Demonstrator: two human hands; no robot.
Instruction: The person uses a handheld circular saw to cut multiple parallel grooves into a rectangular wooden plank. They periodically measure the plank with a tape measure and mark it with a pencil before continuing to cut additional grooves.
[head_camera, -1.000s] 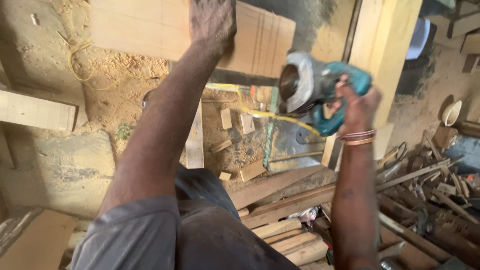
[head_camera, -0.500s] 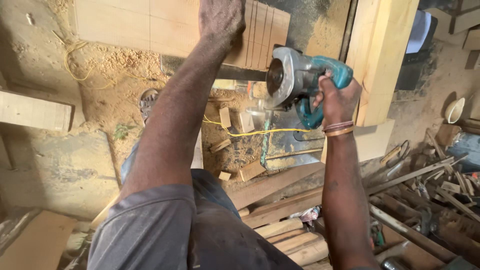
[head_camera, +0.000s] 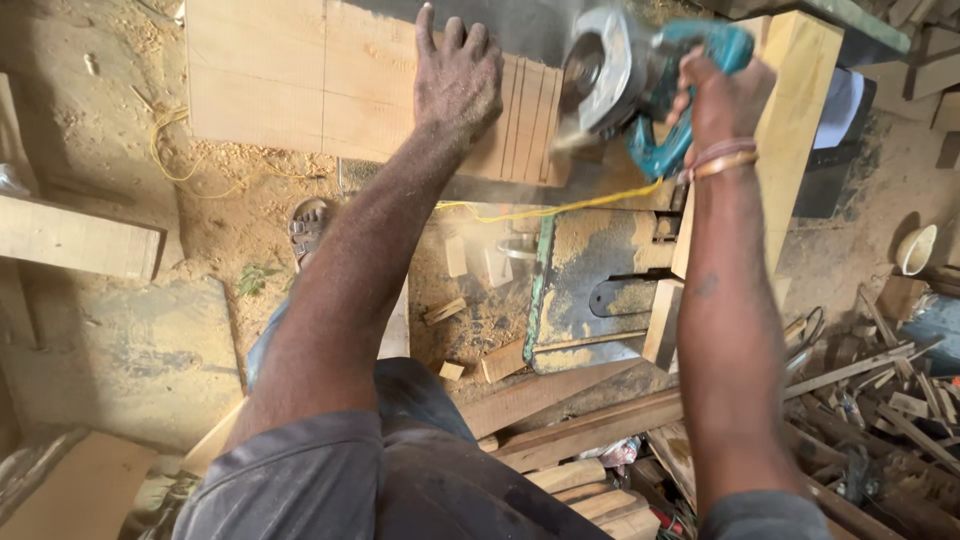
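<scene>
My left hand (head_camera: 457, 75) presses flat, fingers spread, on a pale wooden board (head_camera: 300, 85) marked with several parallel pencil lines at its right end. My right hand (head_camera: 722, 95) grips the handle of a teal circular saw (head_camera: 640, 75), whose silver blade guard sits at the board's right edge. Sawdust sprays from the blade there. A yellow cord (head_camera: 560, 208) trails from the saw under the board.
A thick upright timber (head_camera: 790, 120) stands right of the saw. Below lie a green-edged metal plate (head_camera: 580, 290), wood offcuts (head_camera: 500, 360) and sawdust. Planks and scrap sticks (head_camera: 880, 400) pile at the right. A sandalled foot (head_camera: 308, 225) rests on the ground.
The saw has moved up and left against the board's right edge and now throws dust. My left hand stays pressed on the board.
</scene>
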